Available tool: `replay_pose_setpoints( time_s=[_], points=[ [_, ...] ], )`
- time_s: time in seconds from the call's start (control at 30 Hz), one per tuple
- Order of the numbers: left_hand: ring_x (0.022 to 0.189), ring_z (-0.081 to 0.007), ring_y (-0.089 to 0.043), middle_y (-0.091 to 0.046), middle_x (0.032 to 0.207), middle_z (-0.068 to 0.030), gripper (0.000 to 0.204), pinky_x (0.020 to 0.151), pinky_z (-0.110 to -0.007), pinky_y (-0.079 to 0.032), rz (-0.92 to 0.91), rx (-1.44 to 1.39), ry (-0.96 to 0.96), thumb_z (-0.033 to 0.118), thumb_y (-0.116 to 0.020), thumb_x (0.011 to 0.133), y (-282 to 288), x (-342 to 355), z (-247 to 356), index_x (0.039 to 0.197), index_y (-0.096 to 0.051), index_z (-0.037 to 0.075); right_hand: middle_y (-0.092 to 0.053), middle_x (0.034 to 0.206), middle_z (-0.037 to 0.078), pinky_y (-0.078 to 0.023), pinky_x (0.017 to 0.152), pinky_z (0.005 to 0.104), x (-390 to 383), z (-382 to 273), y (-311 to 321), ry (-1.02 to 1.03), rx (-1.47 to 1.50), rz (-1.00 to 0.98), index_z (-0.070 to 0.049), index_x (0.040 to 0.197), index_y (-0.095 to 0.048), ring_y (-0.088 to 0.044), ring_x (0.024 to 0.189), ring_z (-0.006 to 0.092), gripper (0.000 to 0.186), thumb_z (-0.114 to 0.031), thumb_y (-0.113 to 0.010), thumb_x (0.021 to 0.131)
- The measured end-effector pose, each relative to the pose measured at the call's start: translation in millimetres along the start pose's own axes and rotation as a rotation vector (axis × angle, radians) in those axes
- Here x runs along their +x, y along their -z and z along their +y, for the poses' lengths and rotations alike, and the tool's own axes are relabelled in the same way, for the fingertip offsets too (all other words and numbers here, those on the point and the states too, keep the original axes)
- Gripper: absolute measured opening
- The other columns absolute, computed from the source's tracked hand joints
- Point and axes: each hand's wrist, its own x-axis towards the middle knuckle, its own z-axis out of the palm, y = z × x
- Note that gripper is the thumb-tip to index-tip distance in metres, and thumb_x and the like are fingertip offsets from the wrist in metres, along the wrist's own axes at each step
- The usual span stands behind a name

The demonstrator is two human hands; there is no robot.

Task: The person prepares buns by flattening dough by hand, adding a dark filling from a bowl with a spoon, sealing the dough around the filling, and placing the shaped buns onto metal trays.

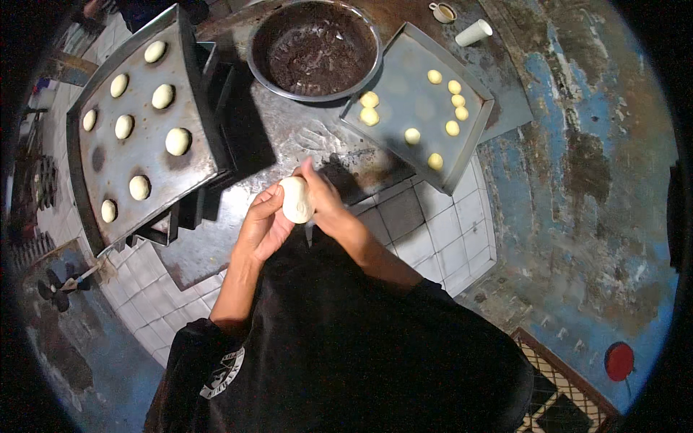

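A pale, smooth dough ball (pixel 297 200), longer than it is wide, is held between my two hands over the near edge of the worktop. My left hand (pixel 263 220) cups it from the left, thumb against its side. From the right, my right hand (pixel 322 193) grips it with the thumb pointing away from me; most of its fingers are hidden behind the dough. Left of my hands, a large metal baking tray (pixel 101 180) carries several pale dough balls set apart. To the right, a smaller tray (pixel 404 68) holds several small yellowish balls, some touching.
A wide metal bowl (pixel 315 95) with dark brown crumbly filling stands at the back. The left tray rests on stacked trays (pixel 189 206). Behind the right tray are a small cup (pixel 443 12) and a white tumbler (pixel 473 33) lying tilted. Flour smears mark the metal worktop (pixel 289 130).
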Motion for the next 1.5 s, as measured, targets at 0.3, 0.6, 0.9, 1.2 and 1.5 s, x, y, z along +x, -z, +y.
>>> replay_pose_setpoints(
  time_s=[0.3, 0.6, 0.9, 1.2, 1.5],
  points=[
    [0.105, -0.0241, -0.069, -0.072, 0.112, -0.0088, 0.031, 0.096, -0.042, -0.055, 0.547, -0.025, -0.010, 0.036, -0.064, 0.100, 26, 34, -57, 0.114, -0.065, 0.009, -0.058, 0.111, 0.015, -0.049, 0.087, 0.0432, 93, -8, 200, 0.544, -1.930, -0.020, -0.008, 0.114, -0.063, -0.056, 0.107, 0.0346, 0.025, -0.008, -0.065, 0.089],
    [0.100, -0.0284, -0.068, -0.070, 0.107, -0.0132, 0.055, 0.090, -0.042, -0.056, 0.674, -0.322, -0.315, 0.055, -0.060, 0.098, 6, 6, -76, 0.115, -0.063, 0.003, -0.067, 0.086, 0.020, -0.049, 0.065, 0.0563, 109, -114, 120, 0.475, -1.495, -0.219, -0.004, 0.102, -0.052, -0.066, 0.076, 0.0447, 0.013, -0.012, -0.060, 0.095],
    [0.107, -0.0285, -0.068, -0.070, 0.115, -0.0146, 0.050, 0.095, -0.043, -0.055, 0.738, -0.359, -0.452, 0.049, -0.056, 0.102, 10, -2, -77, 0.117, -0.063, 0.002, -0.071, 0.098, 0.025, -0.056, 0.079, 0.0543, 316, -129, 54, 0.649, -1.935, -0.457, 0.000, 0.109, -0.058, -0.069, 0.093, 0.0460, 0.019, -0.003, -0.054, 0.091],
    [0.104, -0.0277, -0.069, -0.073, 0.111, -0.0122, 0.033, 0.094, -0.044, -0.055, 0.781, -0.428, -0.555, 0.036, -0.059, 0.102, 10, -18, -83, 0.110, -0.067, 0.005, -0.072, 0.091, 0.028, -0.057, 0.082, 0.0511, 357, -99, 66, 0.460, -1.787, -0.606, -0.001, 0.090, -0.071, -0.070, 0.089, 0.0470, 0.025, -0.025, -0.073, 0.085],
    [0.112, -0.0258, -0.067, -0.070, 0.121, -0.0116, 0.030, 0.101, -0.042, -0.053, 0.533, -0.404, -0.531, 0.029, -0.055, 0.105, -9, 42, -59, 0.121, -0.062, 0.004, -0.059, 0.077, 0.000, -0.032, 0.050, 0.0211, 256, -186, 54, -0.371, -0.687, -0.887, -0.011, 0.088, -0.057, -0.047, 0.060, 0.0042, 0.016, -0.016, -0.072, 0.089]
  ],
)
